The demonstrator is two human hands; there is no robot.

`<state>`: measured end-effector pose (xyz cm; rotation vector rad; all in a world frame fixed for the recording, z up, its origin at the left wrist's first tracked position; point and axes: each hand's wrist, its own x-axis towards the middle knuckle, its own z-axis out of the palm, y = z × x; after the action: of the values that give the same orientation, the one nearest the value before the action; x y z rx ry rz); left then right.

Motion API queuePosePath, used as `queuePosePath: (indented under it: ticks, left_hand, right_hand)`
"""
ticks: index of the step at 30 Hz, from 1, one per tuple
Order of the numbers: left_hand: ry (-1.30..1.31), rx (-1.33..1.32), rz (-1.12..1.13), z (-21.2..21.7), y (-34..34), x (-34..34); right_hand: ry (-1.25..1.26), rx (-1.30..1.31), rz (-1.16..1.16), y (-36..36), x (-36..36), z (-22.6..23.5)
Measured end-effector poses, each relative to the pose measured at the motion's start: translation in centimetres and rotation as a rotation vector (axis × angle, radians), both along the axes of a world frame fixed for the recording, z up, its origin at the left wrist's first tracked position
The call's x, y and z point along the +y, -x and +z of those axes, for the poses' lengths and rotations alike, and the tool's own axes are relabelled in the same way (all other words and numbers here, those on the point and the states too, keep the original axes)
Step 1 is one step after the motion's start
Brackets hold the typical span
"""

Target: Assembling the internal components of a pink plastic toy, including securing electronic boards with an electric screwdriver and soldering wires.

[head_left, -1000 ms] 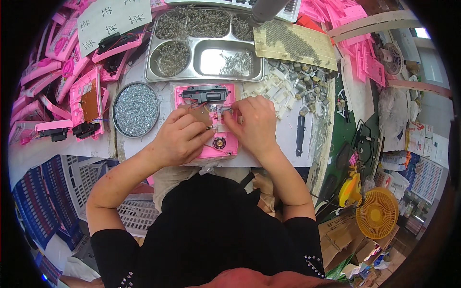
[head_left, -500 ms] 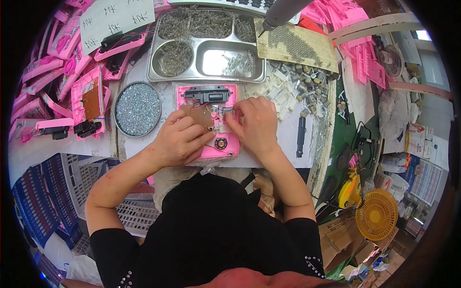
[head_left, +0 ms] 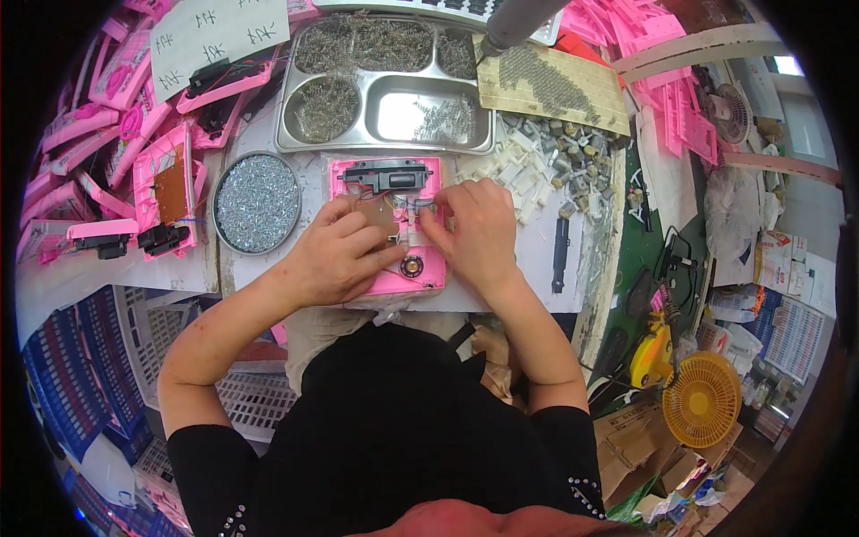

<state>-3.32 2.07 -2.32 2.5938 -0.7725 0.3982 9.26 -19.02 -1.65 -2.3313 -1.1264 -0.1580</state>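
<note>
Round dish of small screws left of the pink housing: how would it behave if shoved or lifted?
The round dish is heaped with loose metal screws, so probably heavy for its size. Low and flat-sitting, it would likely slide rather than tip. Tilting it would probably spill them, since they sit near the shallow rim.

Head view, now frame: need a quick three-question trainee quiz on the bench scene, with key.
1. True or false: both hands rest on the pink plastic rectangular housing.
2. What fills the round metal dish left of the left hand? A) small silvery screws B) yellow fans C) paper
3. Which hand lies nearer the grey compartmented steel tray's near rim: the left hand or the right hand?

Key: 1 true; 2 A; 3 right hand.
</note>
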Motion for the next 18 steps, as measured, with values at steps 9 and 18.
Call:
queuePosePath:
  ticks: [9,18]
  left_hand:
    - [-0.012,-0.024,-0.053,-0.43,0.77,0.12]
    - [-0.073,-0.062,-0.072,0.42,0.61,-0.19]
  right_hand:
    - [-0.021,-0.003,0.002,0.01,0.03,-0.07]
    - [-0.034,-0.003,0.007,-0.05,0.04,-0.12]
